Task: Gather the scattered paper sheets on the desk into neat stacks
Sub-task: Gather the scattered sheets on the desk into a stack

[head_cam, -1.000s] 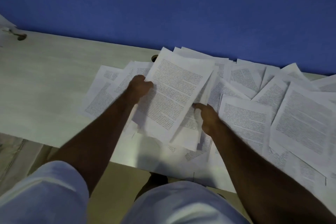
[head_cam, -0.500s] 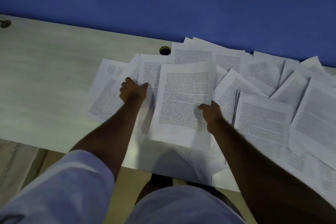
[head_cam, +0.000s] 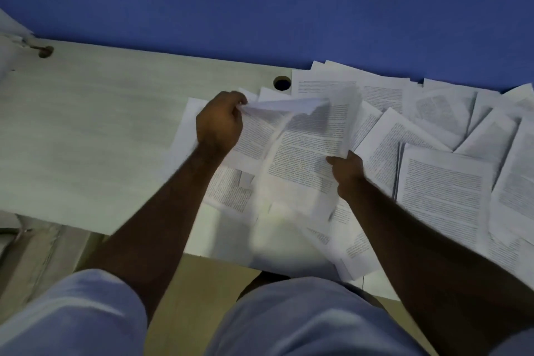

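Observation:
Several printed paper sheets (head_cam: pixel 445 191) lie scattered and overlapping across the right half of the pale desk (head_cam: pixel 95 136). My left hand (head_cam: pixel 219 121) pinches the top corner of a sheet (head_cam: pixel 260 136) that is lifted and curling over. My right hand (head_cam: pixel 346 170) grips the right edge of a held bunch of sheets (head_cam: pixel 306 159), raised off the desk and blurred at its lower end. More sheets lie under the held ones and hang over the desk's front edge.
A round cable hole (head_cam: pixel 282 83) sits in the desk just behind the sheets, and another hole (head_cam: pixel 45 52) at the far left. A blue wall (head_cam: pixel 260 3) runs behind the desk. My lap in light clothing fills the bottom.
My left hand has moved up and right and taken hold of a sheet's top corner, which now curls over. The bunch in my right hand is lifted higher and tilted.

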